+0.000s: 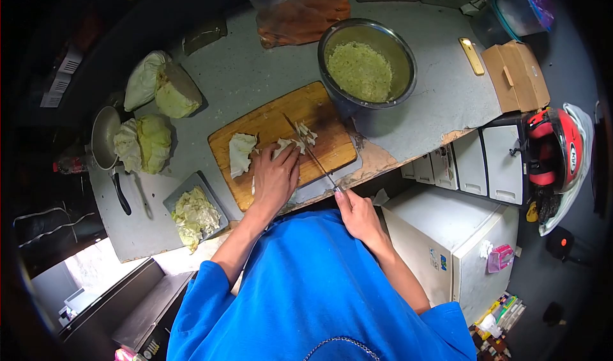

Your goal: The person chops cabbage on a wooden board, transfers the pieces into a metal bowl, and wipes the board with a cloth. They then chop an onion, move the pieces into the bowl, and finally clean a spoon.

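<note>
In the head view, my right hand [357, 215] is closed around the handle of a kitchen knife [317, 161]. Its blade lies slanted across the wooden cutting board [319, 102], right at some chopped cabbage [306, 133]. My left hand [276, 177] presses a piece of cabbage [285, 145] onto the board, fingertips close to the blade's left side. Beneath those fingers, part of the piece is hidden. Left of this hand lies a loose pale cabbage leaf [241, 154]. A steel bowl [408, 83] behind the board holds finely chopped cabbage [359, 71].
Cabbage heads [177, 91] sit at the table's left, near a frying pan [104, 137]. A grey tray [172, 199] with cabbage scraps [195, 217] is near the front edge. Bagged carrots [300, 19] lie at the back; a phone [471, 56] and cardboard box [514, 76] are right.
</note>
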Tool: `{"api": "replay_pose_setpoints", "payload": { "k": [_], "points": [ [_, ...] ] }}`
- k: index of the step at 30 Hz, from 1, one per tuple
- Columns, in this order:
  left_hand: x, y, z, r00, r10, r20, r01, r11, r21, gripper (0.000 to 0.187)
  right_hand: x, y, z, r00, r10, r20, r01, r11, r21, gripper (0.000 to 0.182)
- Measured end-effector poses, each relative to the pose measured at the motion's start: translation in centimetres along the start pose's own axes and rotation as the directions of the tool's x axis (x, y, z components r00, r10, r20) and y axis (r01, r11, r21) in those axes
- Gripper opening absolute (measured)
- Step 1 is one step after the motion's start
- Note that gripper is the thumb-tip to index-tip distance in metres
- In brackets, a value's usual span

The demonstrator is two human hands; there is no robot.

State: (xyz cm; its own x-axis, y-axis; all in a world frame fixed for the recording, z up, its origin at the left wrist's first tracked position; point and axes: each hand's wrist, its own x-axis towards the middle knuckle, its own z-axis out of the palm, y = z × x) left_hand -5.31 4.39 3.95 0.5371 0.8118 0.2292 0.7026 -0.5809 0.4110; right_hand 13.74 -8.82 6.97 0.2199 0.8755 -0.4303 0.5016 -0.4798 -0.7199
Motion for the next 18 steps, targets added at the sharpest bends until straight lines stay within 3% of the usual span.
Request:
{"api": "replay_pose_setpoints", "payload": {
  "k": [4, 6, 10, 13, 15, 18],
  "points": [
    [-0.4, 0.1, 0.0, 1.000, 0.014, 0.020, -0.014, 1.000, 0.024, 0.032, 0.7, 0.1, 0.3, 0.999, 0.034, -0.001, -0.034, 0.993, -0.116, 0.043],
    [-0.6, 0.0, -0.4, 0.999, 0.022, 0.042, -0.022, 1.000, 0.004, 0.031, 1.7, -0.2, 0.7, 0.998, -0.028, -0.047, 0.015, 0.968, -0.252, 0.043],
    [-1.1, -0.2, -0.9, 0.996, 0.035, 0.088, -0.031, 0.998, -0.049, 0.028, 3.3, -1.2, 0.7, 0.994, -0.088, -0.067, 0.068, 0.966, -0.250, 0.046],
    [-0.9, -0.6, -0.7, 0.996, 0.082, 0.032, -0.078, 0.991, -0.105, 0.027, 2.9, -1.1, 0.1, 0.992, -0.108, -0.058, 0.101, 0.988, -0.115, 0.047],
    [-0.6, -1.0, -0.7, 0.999, 0.039, -0.028, -0.043, 0.989, -0.145, 0.026, 1.6, -1.6, -0.7, 0.999, -0.027, -0.047, 0.026, 1.000, -0.012, 0.047],
    [-0.5, -1.2, -0.5, 0.991, -0.079, -0.103, 0.060, 0.982, -0.177, 0.023, 0.7, -1.4, -0.6, 1.000, 0.009, -0.026, -0.009, 1.000, -0.009, 0.047]
  ]
}}
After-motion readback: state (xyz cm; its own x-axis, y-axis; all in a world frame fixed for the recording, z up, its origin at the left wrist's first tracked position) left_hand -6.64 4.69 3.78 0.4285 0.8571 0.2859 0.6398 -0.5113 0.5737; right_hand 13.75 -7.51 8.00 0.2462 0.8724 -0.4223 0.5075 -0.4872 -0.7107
